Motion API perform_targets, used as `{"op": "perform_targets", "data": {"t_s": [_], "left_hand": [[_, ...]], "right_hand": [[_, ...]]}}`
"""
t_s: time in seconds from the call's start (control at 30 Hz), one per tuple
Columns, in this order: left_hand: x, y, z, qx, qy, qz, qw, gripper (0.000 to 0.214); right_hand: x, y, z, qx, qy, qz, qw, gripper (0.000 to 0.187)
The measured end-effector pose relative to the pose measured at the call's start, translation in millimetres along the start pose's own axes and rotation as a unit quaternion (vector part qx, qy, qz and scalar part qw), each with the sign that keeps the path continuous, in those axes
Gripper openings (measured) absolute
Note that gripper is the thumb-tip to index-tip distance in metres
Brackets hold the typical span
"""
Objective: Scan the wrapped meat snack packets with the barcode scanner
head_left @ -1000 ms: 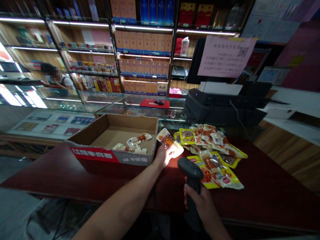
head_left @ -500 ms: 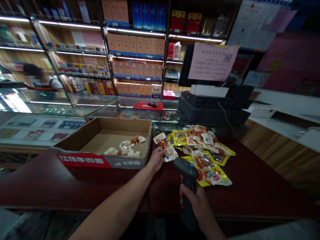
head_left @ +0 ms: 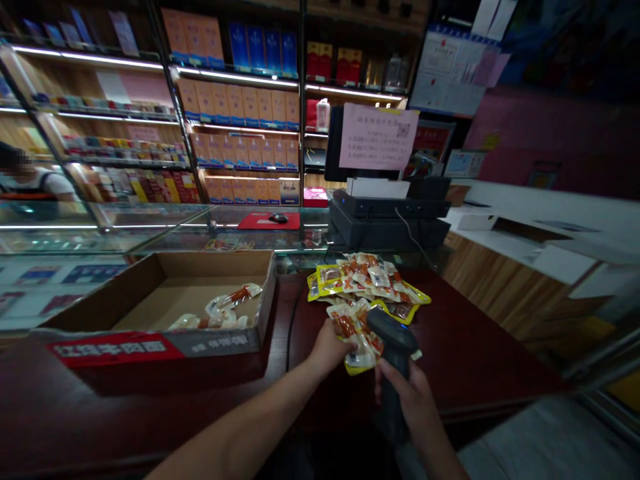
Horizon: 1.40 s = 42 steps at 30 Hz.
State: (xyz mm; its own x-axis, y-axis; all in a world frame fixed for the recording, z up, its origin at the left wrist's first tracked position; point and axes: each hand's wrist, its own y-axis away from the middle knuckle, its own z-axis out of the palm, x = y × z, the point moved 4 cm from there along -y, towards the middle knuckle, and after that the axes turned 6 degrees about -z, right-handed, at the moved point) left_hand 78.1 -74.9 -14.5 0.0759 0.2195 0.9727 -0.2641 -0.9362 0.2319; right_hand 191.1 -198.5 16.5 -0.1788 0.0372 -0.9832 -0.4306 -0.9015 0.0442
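Observation:
My left hand (head_left: 327, 348) is closed on a clear snack packet (head_left: 350, 331) with orange-red contents, held low over the dark red counter (head_left: 465, 353). Right beside it, my right hand (head_left: 407, 393) grips the handle of a black barcode scanner (head_left: 393, 340), whose head sits next to the packet. Just beyond lies a pile of yellow and clear snack packets (head_left: 367, 280). To the left stands an open cardboard box (head_left: 150, 293) with a few similar packets (head_left: 220, 310) inside.
A black cash register and printer (head_left: 387, 223) with a pink notice (head_left: 377, 137) stand behind the pile. A glass display case (head_left: 125, 227) runs left, with a red mouse pad (head_left: 270, 220) on it. A person (head_left: 25, 177) sits at far left. Shelves of boxed goods fill the back wall.
My left hand has carried the packet from beside the box's corner down and right, close to the scanner. The view has swung to the right, so everything sits further left in the frame.

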Motion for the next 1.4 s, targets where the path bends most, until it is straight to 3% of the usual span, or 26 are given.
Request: {"op": "perform_targets", "data": {"t_s": [0.07, 0.17, 0.33, 0.5, 0.67, 0.87, 1.0, 1.1, 1.17, 1.27, 1.33, 1.4], "left_hand": [[3, 0, 2.4, 0.044, -0.102, 0.059, 0.992, 0.067], [5, -8, 9.0, 0.039, -0.168, 0.062, 0.983, 0.067], [4, -35, 32.4, -0.052, -0.025, 0.053, 0.997, 0.044], [8, -47, 48.3, -0.046, -0.006, 0.057, 0.997, 0.028], [12, -41, 41.5, -0.017, -0.028, 0.076, 0.997, 0.024], [15, -31, 13.8, -0.011, -0.005, 0.112, 0.994, 0.025], [30, -7, -23.5, 0.008, -0.059, 0.15, 0.987, 0.018], [52, 12, -69.1, 0.021, -0.132, 0.159, 0.978, 0.01], [69, 15, -112.0, 0.034, -0.116, 0.105, 0.987, 0.008], [100, 6, -186.7, 0.111, -0.126, 0.102, 0.98, 0.008], [114, -9, -231.7, 0.18, -0.196, 0.091, 0.96, 0.007], [117, -26, -263.3, 0.217, -0.279, 0.041, 0.934, 0.013]], "right_hand": [[-1, 0, -5, -0.001, 0.002, -0.005, 1.0, 0.043], [-3, 0, -9, -0.008, 0.003, -0.015, 1.0, 0.044], [-11, -1, -10, -0.019, -0.012, -0.038, 0.999, 0.039], [-12, -5, -12, -0.017, -0.005, -0.028, 0.999, 0.034], [-7, -7, -11, -0.009, -0.008, -0.018, 1.0, 0.035], [-2, -7, 9, -0.031, -0.003, 0.002, 1.0, 0.036], [5, -7, 35, -0.049, -0.002, 0.015, 0.999, 0.041], [9, -7, 57, -0.085, -0.001, 0.016, 0.996, 0.047], [10, -6, 71, -0.12, 0.002, 0.011, 0.993, 0.047], [10, -4, 92, -0.16, 0.002, 0.008, 0.987, 0.044], [8, -2, 105, -0.177, 0.001, 0.005, 0.984, 0.044], [7, 0, 117, -0.19, 0.005, 0.0, 0.982, 0.043]]}}
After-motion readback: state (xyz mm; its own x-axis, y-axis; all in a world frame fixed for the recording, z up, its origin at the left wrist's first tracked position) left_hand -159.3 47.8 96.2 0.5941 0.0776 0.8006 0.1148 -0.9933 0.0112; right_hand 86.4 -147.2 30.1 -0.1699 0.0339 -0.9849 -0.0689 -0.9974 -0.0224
